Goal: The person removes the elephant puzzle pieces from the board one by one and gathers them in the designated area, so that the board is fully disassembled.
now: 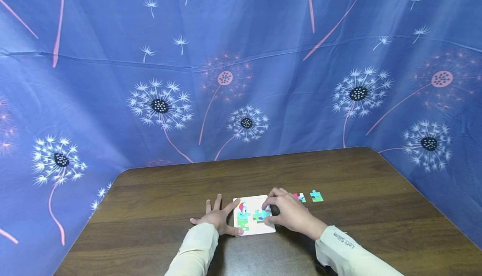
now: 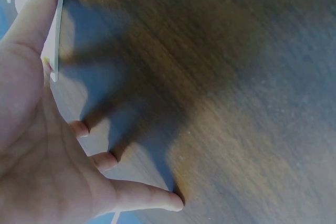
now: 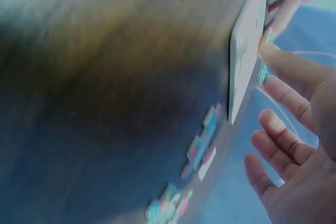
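A white puzzle board [image 1: 260, 231] lies on the table, with fitted jigsaw pieces [image 1: 242, 224] showing a cartoon picture down its left side. My left hand [image 1: 216, 218] is spread flat beside it, thumb and index fingertip resting on the board's left edge. Over the middle of the board, my right hand [image 1: 293, 214] pinches a blue-green jigsaw piece [image 1: 258, 216] between thumb and fingers. In the right wrist view this piece [image 3: 263, 74] stands out from the board's face, and the other fingers of the right hand [image 3: 299, 145] are loosely bent.
Loose jigsaw pieces lie right of the board: a blue-green one [image 1: 316, 195] and a pink-and-white one [image 1: 301, 197] partly behind the right hand. The brown wooden table [image 1: 169, 200] ends at a blue dandelion-print cloth [image 1: 286, 113] hanging behind it.
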Demonstrator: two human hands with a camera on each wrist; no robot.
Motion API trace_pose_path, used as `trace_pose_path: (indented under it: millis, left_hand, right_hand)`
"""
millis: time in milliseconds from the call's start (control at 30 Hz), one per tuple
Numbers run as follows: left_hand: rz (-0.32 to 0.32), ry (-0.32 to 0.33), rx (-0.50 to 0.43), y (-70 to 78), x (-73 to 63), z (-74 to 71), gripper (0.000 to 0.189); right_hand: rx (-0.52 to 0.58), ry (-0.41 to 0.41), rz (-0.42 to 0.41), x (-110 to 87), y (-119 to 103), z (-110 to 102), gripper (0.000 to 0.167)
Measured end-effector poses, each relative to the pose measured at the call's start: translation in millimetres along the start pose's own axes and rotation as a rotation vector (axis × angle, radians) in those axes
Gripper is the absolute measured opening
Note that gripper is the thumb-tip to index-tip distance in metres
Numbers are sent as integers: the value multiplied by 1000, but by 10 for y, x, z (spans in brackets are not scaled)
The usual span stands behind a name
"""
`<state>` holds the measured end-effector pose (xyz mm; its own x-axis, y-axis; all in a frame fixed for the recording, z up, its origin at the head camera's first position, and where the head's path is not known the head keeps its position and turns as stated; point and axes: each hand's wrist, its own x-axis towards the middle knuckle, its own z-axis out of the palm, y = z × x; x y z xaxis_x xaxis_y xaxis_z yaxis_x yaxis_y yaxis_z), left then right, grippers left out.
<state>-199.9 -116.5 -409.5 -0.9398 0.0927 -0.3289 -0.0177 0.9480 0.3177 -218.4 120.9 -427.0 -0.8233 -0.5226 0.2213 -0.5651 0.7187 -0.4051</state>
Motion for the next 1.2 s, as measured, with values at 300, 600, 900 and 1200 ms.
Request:
trace_pose_path:
  millis: [300,600,900,1200]
  left_hand:
    - [-1,-7,-2,-3,4,4,90]
    - [4,-5,-4,6,-3,-3,91]
    - [6,-12,-6,-8,5,1,91]
    - [5,-15,-7,-5,5,4,90]
  right_hand:
    - [37,33,-22,-74,106,-147,22]
    - [-3,53,-14,-166,223,-261,24]
    - [-34,79,-1,-270,366,-390,25]
    - [-76,80,25,-402,518,-497,29]
